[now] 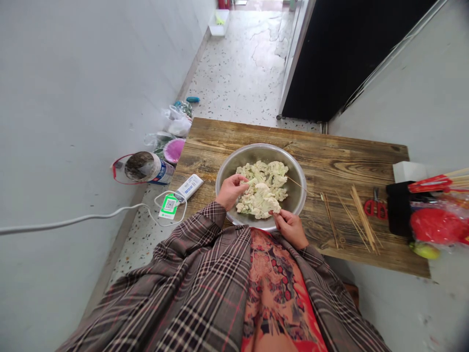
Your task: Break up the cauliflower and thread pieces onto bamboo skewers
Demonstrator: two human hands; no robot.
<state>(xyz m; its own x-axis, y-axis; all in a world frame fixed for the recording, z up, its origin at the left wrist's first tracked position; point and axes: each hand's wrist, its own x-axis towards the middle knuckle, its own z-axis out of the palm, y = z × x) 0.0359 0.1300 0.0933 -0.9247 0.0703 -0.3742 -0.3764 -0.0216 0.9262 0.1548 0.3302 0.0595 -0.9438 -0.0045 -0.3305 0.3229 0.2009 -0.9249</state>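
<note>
A steel bowl (223,164) stands on the wooden table in front of me, heaped with pale cauliflower (259,171). My left hand (230,190) reaches over its left rim, thumb and fingers closed on the pale stem of a cauliflower floret (266,199). At the lower right rim, my right hand (291,229) pinches the edge of the same floret. A thin bamboo skewer (296,183) leans out of the bowl on the right, its inner end among the cauliflower.
On the table (337,161) at right lie bamboo skewers (361,217), red-handled scissors (375,208) and a black holder (397,208) beside red packaging (432,225). A white device (189,187) with a cable sits at the left edge. A bucket (148,168) stands on the floor.
</note>
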